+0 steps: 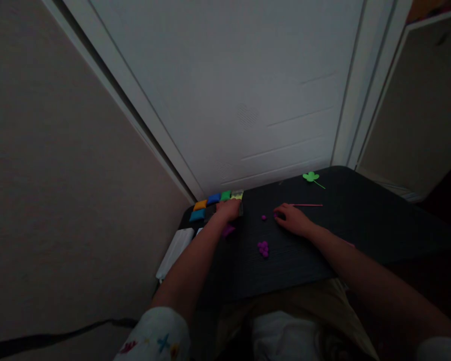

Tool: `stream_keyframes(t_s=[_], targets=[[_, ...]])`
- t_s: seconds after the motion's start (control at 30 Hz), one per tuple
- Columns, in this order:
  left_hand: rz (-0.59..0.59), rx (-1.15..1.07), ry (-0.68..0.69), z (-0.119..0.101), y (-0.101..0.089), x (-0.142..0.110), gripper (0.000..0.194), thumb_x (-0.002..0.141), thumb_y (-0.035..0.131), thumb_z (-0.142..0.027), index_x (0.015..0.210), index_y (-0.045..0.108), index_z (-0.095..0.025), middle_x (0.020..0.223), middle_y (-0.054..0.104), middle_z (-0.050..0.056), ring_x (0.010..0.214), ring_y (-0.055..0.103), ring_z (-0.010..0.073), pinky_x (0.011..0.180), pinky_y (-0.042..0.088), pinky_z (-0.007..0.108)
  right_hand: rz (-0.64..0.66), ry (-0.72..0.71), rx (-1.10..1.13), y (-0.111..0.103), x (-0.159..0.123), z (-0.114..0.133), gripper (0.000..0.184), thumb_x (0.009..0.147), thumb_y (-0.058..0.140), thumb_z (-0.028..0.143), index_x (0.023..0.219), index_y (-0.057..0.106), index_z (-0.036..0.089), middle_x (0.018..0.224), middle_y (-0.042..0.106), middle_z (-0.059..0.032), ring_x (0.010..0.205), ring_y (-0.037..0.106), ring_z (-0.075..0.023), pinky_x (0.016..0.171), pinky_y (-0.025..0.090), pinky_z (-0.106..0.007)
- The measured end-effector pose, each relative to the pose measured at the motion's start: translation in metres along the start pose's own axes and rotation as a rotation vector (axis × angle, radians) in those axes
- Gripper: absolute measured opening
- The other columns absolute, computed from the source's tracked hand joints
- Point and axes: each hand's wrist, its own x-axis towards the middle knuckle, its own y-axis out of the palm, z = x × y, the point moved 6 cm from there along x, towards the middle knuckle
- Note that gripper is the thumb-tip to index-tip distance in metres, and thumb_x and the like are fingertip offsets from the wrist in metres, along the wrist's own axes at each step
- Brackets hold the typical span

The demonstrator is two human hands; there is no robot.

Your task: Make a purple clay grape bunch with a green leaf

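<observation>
My left hand [231, 208] reaches over a group of small coloured packets at the back left of the table; its fingers are hard to make out in the dim light. Close below it lies a purple packet [228, 230]. My right hand [292, 219] rests on the table, fingers curled, with a small purple clay ball [275, 215] at the thumb and fingertips. Another purple ball [263, 217] sits alone just left of that hand. Nearer to me, several purple balls are joined in a cluster [263, 248].
A dark table [233, 281] stands against a white door [248, 100]. Orange [200, 205], blue [213, 198] and green [226, 195] packets lie along its back left. A white box-like object [175, 250], a pink stick [308, 204] and a green flower shape [310, 176] are also there.
</observation>
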Motion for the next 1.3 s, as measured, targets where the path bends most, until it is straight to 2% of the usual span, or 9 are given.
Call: stream_keyframes(t_s=[0.13,0.27,0.33,0.43,0.53,0.63,0.77,0.97,1.3], targets=[[-0.087,-0.061,0.014,-0.007,-0.016,-0.011,0.053,0.064,0.065,-0.023,0.114,0.048,-0.020,0.115,0.054,0.011,0.104,0.050,0.0274,0.087,0.039,0.041,-0.063,0.030,0.061,-0.004,-0.001,0.001,0.026,0.078,0.050,0.031,0.100,0.059,0.019,0.100,0.055,-0.0076,0.094,0.053,-0.0178,0.083,0.040,-0.030],[-0.282,-0.156,0.030,-0.025,-0.032,-0.046,0.062,0.076,0.050,-0.030,0.130,0.026,-0.015,0.128,0.042,0.011,0.117,0.040,0.0203,0.097,0.032,0.034,-0.130,0.021,0.108,-0.015,-0.002,0.015,0.025,0.082,0.045,0.032,0.097,0.059,0.018,0.100,0.056,-0.0078,0.096,0.053,-0.0177,0.084,0.039,-0.031],[-0.445,-0.244,0.049,-0.035,-0.036,-0.066,0.061,0.077,0.048,-0.030,0.131,0.025,-0.015,0.128,0.042,0.011,0.118,0.038,0.0192,0.099,0.029,0.034,-0.142,-0.013,0.130,-0.018,0.002,0.031,0.027,0.084,0.041,0.033,0.098,0.059,0.019,0.099,0.059,-0.0069,0.095,0.054,-0.0169,0.084,0.040,-0.031],[-0.579,-0.321,0.111,-0.048,-0.031,-0.087,0.059,0.075,0.049,-0.024,0.130,0.028,-0.017,0.120,0.049,0.009,0.112,0.042,0.0200,0.098,0.030,0.038,-0.109,-0.072,0.161,-0.015,0.012,0.059,0.028,0.083,0.043,0.036,0.102,0.059,0.021,0.095,0.063,-0.0048,0.089,0.057,-0.0174,0.080,0.042,-0.031],[-0.633,-0.285,0.113,-0.052,-0.025,-0.096,0.058,0.074,0.049,-0.020,0.129,0.031,-0.018,0.114,0.053,0.008,0.109,0.044,0.0212,0.100,0.025,0.043,-0.037,-0.107,0.204,-0.003,0.025,0.082,0.024,0.081,0.047,0.035,0.095,0.062,0.024,0.089,0.067,-0.0019,0.081,0.061,-0.0168,0.074,0.045,-0.029],[-0.654,-0.244,0.077,-0.047,-0.022,-0.101,0.055,0.074,0.047,-0.017,0.128,0.033,-0.018,0.111,0.055,0.008,0.108,0.044,0.0214,0.102,0.020,0.044,0.004,-0.092,0.256,0.009,0.032,0.091,0.022,0.081,0.046,0.030,0.089,0.064,0.022,0.086,0.068,-0.0013,0.078,0.062,-0.0154,0.071,0.046,-0.026],[-0.648,-0.268,0.073,-0.044,-0.020,-0.102,0.053,0.076,0.044,-0.015,0.127,0.035,-0.021,0.113,0.055,0.006,0.111,0.041,0.0207,0.103,0.019,0.043,-0.002,-0.046,0.289,0.012,0.030,0.088,0.022,0.081,0.045,0.030,0.085,0.064,0.019,0.083,0.068,-0.0020,0.077,0.062,-0.0151,0.070,0.046,-0.026],[-0.620,-0.300,0.081,-0.049,-0.013,-0.102,0.053,0.075,0.045,-0.015,0.127,0.036,-0.020,0.111,0.055,0.006,0.109,0.042,0.0208,0.102,0.021,0.041,-0.039,-0.019,0.275,0.016,0.022,0.081,0.025,0.080,0.046,0.033,0.095,0.062,0.020,0.090,0.067,-0.0028,0.080,0.061,-0.0147,0.073,0.045,-0.026],[-0.523,-0.331,0.117,-0.052,-0.002,-0.101,0.058,0.074,0.046,-0.016,0.129,0.031,-0.021,0.114,0.053,0.006,0.110,0.041,0.0211,0.100,0.026,0.042,-0.012,-0.015,0.232,0.024,0.018,0.073,0.020,0.080,0.048,0.028,0.088,0.065,0.021,0.087,0.068,-0.0024,0.081,0.060,-0.0166,0.075,0.044,-0.029]])
